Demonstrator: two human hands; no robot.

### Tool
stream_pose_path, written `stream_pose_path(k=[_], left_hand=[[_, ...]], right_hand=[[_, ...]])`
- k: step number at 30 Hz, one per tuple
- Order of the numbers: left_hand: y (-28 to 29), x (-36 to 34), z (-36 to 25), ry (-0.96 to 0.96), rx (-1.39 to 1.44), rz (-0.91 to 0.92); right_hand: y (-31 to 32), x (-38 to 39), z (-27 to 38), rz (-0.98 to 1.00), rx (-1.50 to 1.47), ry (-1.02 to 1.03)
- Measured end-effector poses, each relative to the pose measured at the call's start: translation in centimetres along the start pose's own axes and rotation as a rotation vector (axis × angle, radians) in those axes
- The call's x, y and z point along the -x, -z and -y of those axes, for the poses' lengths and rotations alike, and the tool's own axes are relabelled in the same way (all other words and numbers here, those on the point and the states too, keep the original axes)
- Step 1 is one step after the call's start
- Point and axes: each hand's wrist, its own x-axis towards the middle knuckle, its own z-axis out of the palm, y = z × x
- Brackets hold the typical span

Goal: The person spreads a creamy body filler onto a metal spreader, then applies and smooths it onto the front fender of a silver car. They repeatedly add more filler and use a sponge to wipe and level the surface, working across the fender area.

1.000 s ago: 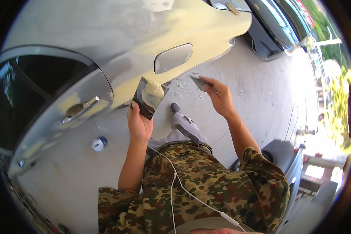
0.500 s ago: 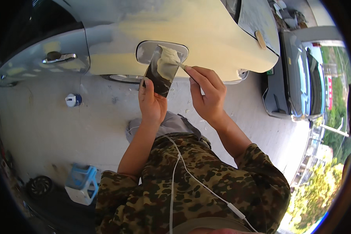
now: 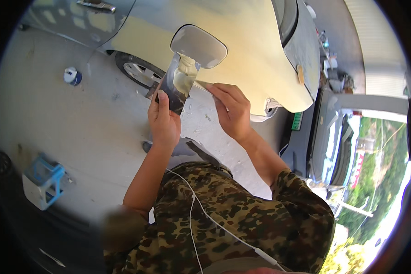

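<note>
My left hand (image 3: 165, 119) is closed round the lower end of a dark flat mixing board (image 3: 170, 84), held tilted in front of the car. Cream-coloured filler putty (image 3: 186, 72) lies in a thick smear over the board's upper part. In my right hand (image 3: 233, 109) is a thin putty knife (image 3: 202, 84), pinched between thumb and fingers, its blade close to the board's right edge; whether it touches cannot be made out. Just behind the board is the closed fuel flap (image 3: 200, 43) on the car's rear panel (image 3: 246, 55), which is coated in pale yellow filler.
A car wheel (image 3: 139, 71) shows below the panel. On the floor stand a blue-and-white tub (image 3: 72, 76) and a blue-and-white step stool (image 3: 44, 180). A tan sanding block (image 3: 300, 75) rests on the car's rear. Another dark vehicle (image 3: 322, 132) is parked at right.
The view has turned, so the car, tub and stool appear shifted. The putty knife has moved from the putty to beside the board's right edge. Both hands keep their hold.
</note>
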Motion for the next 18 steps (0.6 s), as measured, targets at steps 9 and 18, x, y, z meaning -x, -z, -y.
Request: stream_pose_path(k=[9, 18], left_hand=[[2.5, 0.9, 0.6, -0.024, 0.09, -0.104], [10.5, 0.5, 5.2, -0.238, 0.099, -0.281]], right_hand=[[-4.6, -0.4, -0.1, 0.13, 0.004, 0.074], [0.3, -2.0, -11.9, 0.347, 0.473, 0.536]])
